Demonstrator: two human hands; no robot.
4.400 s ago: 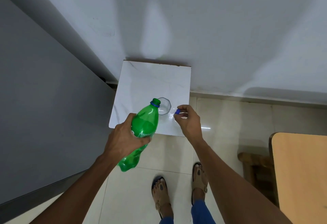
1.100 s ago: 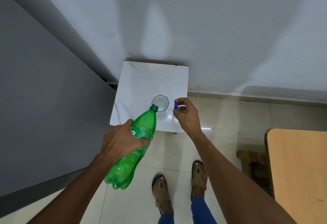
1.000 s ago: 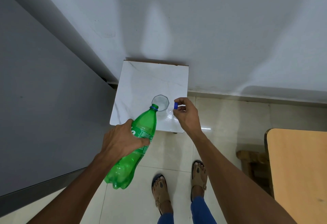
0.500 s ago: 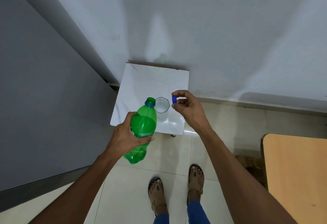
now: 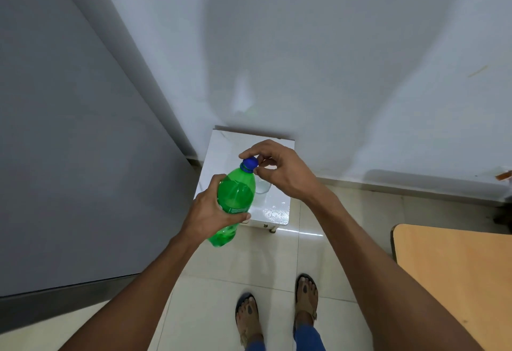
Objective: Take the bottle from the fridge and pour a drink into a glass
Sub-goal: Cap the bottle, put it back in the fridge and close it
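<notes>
Here the left hand (image 5: pixel 212 213) grips the green bottle (image 5: pixel 235 198) at mid-frame, the right hand (image 5: pixel 279 170) pinches its blue cap (image 5: pixel 250 162), and the glass (image 5: pixel 262 185) stands on the white table (image 5: pixel 274 212) behind.

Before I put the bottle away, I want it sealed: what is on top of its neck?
The blue cap sits on the green bottle, pinched by the right hand. Whether it is screwed tight cannot be seen.

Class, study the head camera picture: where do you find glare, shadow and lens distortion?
Head view: glare glints on the white table and floor tile; a broad soft shadow darkens the wall; wide-angle distortion slants the grey panel.
</notes>
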